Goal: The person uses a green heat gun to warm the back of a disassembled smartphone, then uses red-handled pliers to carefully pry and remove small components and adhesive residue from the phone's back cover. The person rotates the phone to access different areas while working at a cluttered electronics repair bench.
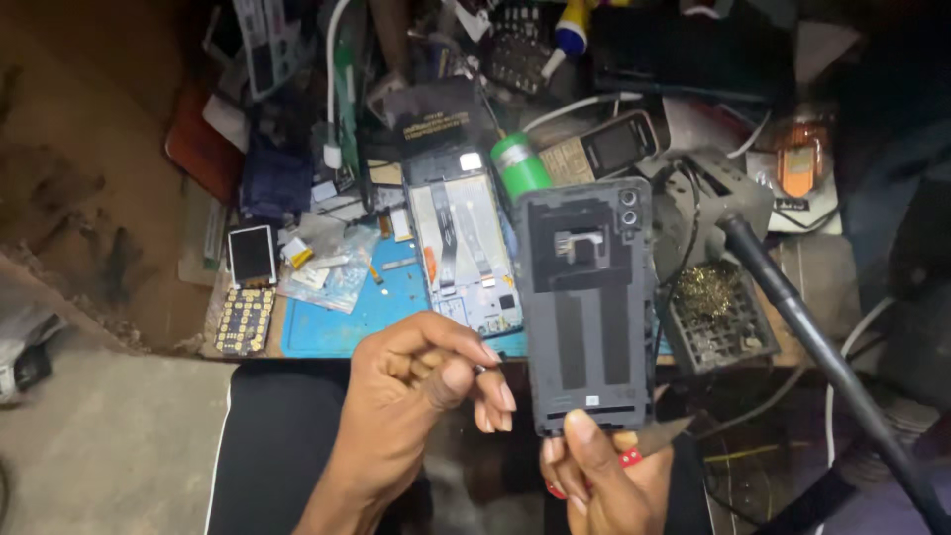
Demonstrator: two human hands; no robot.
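Your right hand [594,476]: grips the grey phone back cover [586,302] upright by its near edge, plus a red-handled blade [654,438]. Your left hand [421,381]: fingers curled, pinching something tiny, just left of the cover. Behind: opened phone [461,253] on blue mat [357,317]

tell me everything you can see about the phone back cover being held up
The phone back cover is a dark grey, plastic-looking shell, held upright with its inner side facing the camera. It has camera cut-outs at the top right, a square recess below them and two dark vertical strips lower down. The right hand pinches its bottom edge; the left hand is beside it, apart.
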